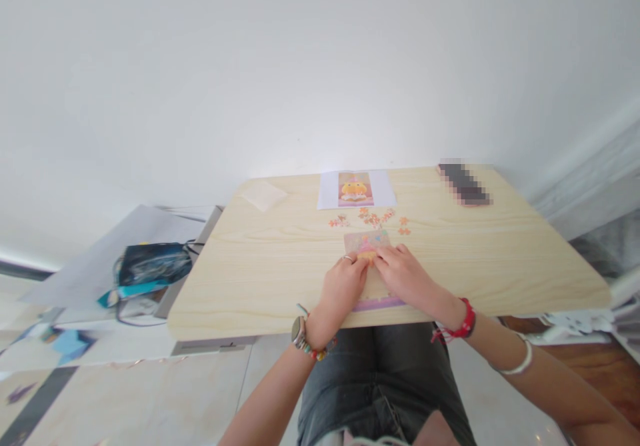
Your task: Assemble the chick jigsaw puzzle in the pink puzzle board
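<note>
Puzzle: the partly joined upper section [367, 238] lies flat on the worktop [225, 279], directly in front of the person; a purple strip [379, 304] lies nearer the front edge.
Left hand [343, 286]: fingers bunched, tips on the upper section's lower edge; whether they pinch a piece, I cannot tell.
Right hand [404, 276]: curled in from the other side, fingertips beside the left's — its grip is hidden too.
Handling: probably light, thin, stiff card; the joins could part if lifted, so sliding it flat with fingers along the outer edges seems safest.
Loose pieces [373, 219]: scattered just beyond the upper section; likely easiest pinched by their rims.
Printed sheet [327, 193]: behind the loose pieces, bearing a yellow-figured picture.
Around: phone [463, 183] at far right, pale paper [264, 195] at far left.
In the way: mainly the hands — they cover the puzzle's middle.
</note>
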{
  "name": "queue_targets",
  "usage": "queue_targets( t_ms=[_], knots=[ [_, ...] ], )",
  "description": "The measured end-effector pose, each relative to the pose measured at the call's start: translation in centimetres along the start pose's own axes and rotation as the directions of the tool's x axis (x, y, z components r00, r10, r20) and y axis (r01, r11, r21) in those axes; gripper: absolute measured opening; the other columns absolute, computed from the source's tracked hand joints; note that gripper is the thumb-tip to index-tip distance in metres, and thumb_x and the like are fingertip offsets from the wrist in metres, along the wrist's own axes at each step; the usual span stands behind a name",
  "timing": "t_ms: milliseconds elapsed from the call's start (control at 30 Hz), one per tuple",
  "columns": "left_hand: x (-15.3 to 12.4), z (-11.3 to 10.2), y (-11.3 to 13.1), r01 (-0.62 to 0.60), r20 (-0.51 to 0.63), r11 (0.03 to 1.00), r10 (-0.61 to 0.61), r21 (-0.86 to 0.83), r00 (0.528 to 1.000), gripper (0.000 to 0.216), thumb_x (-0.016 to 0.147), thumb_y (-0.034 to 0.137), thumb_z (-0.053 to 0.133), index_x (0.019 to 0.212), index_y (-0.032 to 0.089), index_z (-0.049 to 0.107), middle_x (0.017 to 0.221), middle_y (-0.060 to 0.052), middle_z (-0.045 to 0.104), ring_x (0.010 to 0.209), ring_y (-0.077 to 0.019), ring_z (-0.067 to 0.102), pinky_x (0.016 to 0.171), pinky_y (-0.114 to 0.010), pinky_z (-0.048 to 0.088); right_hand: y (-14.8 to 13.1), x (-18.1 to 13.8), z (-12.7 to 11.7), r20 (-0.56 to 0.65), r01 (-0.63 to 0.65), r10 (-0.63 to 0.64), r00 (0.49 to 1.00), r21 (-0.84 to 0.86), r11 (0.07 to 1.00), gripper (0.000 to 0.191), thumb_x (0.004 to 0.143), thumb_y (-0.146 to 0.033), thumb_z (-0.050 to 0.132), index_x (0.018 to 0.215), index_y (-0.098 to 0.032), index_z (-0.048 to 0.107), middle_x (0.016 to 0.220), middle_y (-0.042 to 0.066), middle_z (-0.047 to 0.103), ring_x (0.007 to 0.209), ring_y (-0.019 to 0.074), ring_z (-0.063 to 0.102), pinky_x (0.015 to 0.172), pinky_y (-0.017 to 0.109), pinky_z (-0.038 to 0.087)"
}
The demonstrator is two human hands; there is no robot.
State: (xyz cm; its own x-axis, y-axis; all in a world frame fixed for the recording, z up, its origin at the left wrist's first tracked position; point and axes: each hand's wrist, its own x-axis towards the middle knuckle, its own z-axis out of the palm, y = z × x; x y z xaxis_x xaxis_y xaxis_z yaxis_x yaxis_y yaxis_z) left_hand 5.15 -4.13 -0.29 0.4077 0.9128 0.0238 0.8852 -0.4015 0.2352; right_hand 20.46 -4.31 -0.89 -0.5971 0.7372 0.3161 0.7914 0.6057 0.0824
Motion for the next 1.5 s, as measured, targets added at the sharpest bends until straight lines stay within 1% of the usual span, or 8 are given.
queue_targets(
  t_ms=[167, 400, 533, 700, 867, 1167, 1400, 1500],
  knots=[
    [0.0, 0.1, -0.1, -0.002, -0.009, 1.0, 0.002, -0.017, 1.0, 0.024, 0.088, 0.027, 0.035, 0.089, 0.021, 0.059, 0.085, -0.003, 0.056, 0.076, -0.0139, 0.055, 0.064, -0.023, 0.043, -0.5, -1.0, 0.3, -0.066, -0.005, 0.009, 0.998, 0.067, 0.998, 0.023, 0.085, -0.012, 0.039, 0.09, -0.012, 0.062, 0.083, 0.01, 0.057, 0.077, 0.0178, 0.05, 0.069, 0.033, 0.033],
    [0.3, 0.1, -0.1, -0.028, 0.008, 0.999, 0.027, 0.039, 1.0, 0.024, 0.087, 0.023, 0.035, 0.083, 0.019, 0.058, 0.083, -0.004, 0.056, 0.076, -0.0146, 0.054, 0.063, -0.023, 0.043, -0.5, -1.2, 0.1, -0.017, -0.035, 0.038, 0.999, 0.136, 0.99, 0.024, 0.086, -0.014, 0.038, 0.091, -0.014, 0.062, 0.08, 0.009, 0.057, 0.077, 0.0177, 0.051, 0.069, 0.032, 0.036],
    [0.6, 0.1, -0.5, -0.051, -0.004, 0.999, 0.051, -0.014, 0.999, 0.024, 0.087, 0.023, 0.035, 0.085, 0.019, 0.059, 0.082, -0.004, 0.055, 0.076, -0.0143, 0.054, 0.065, -0.023, 0.043, 0.0, -1.2, -0.2, -0.01, -0.072, 0.077, 0.997, 0.254, 0.965, 0.024, 0.085, -0.015, 0.038, 0.091, -0.015, 0.062, 0.084, 0.008, 0.057, 0.08, 0.0174, 0.052, 0.072, 0.032, 0.038],
    [0.8, -0.4, -2.2, -0.069, -0.084, 0.984, 0.056, -0.163, 0.995, 0.025, 0.084, 0.021, 0.039, 0.103, 0.02, 0.057, 0.085, -0.004, 0.054, 0.075, -0.0131, 0.054, 0.069, -0.023, 0.045, 2.6, -1.7, -0.3, -0.002, -0.206, 0.221, 0.975, 0.356, 0.912, 0.024, 0.084, -0.02, 0.042, 0.101, -0.019, 0.058, 0.088, 0.007, 0.056, 0.081, 0.0174, 0.053, 0.074, 0.032, 0.042],
    [0.5, -0.6, -4.2, -0.024, -0.204, 0.996, 0.006, -0.086, 0.979, 0.034, 0.081, 0.023, 0.047, 0.115, 0.02, 0.051, 0.086, -0.005, 0.049, 0.08, -0.0163, 0.05, 0.076, -0.03, 0.044, 5.1, -2.2, 0.1, 0.062, -0.234, 0.227, 0.972, 0.359, 0.903, 0.037, 0.081, -0.033, 0.048, 0.117, -0.02, 0.05, 0.099, 0.009, 0.051, 0.093, 0.0212, 0.052, 0.08, 0.037, 0.043],
    [0.2, -0.2, -4.7, -0.026, -0.215, 0.998, 0.015, -0.051, 0.977, 0.029, 0.079, 0.025, 0.051, 0.107, 0.02, 0.055, 0.089, -0.006, 0.044, 0.086, -0.0187, 0.044, 0.08, -0.034, 0.042, 5.8, -2.3, 0.3, 0.067, -0.205, 0.194, 0.979, 0.378, 0.903, 0.031, 0.081, -0.028, 0.048, 0.11, -0.019, 0.055, 0.098, 0.008, 0.052, 0.092, 0.0192, 0.052, 0.08, 0.034, 0.044],
    [-0.2, -0.2, -5.9, 0.014, -0.245, 0.998, -0.03, -0.066, 0.969, 0.029, 0.08, 0.023, 0.048, 0.108, 0.018, 0.054, 0.089, -0.007, 0.045, 0.084, -0.0185, 0.045, 0.08, -0.035, 0.043, 10.9, -1.6, 0.7, 0.015, -0.354, 0.372, 0.928, 0.346, 0.869, 0.025, 0.08, -0.025, 0.048, 0.101, -0.017, 0.06, 0.089, 0.006, 0.053, 0.079, 0.0166, 0.054, 0.074, 0.031, 0.045],
    [-0.5, -0.2, -6.4, 0.034, -0.253, 0.996, -0.054, -0.083, 0.966, 0.028, 0.081, 0.023, 0.046, 0.107, 0.017, 0.055, 0.089, -0.007, 0.045, 0.085, -0.0185, 0.045, 0.078, -0.034, 0.043, 12.4, -1.0, 1.0, 0.048, -0.361, 0.367, 0.929, 0.332, 0.872, 0.023, 0.077, -0.026, 0.051, 0.095, -0.016, 0.062, 0.086, 0.006, 0.054, 0.076, 0.0162, 0.054, 0.071, 0.03, 0.044]
  ],
)
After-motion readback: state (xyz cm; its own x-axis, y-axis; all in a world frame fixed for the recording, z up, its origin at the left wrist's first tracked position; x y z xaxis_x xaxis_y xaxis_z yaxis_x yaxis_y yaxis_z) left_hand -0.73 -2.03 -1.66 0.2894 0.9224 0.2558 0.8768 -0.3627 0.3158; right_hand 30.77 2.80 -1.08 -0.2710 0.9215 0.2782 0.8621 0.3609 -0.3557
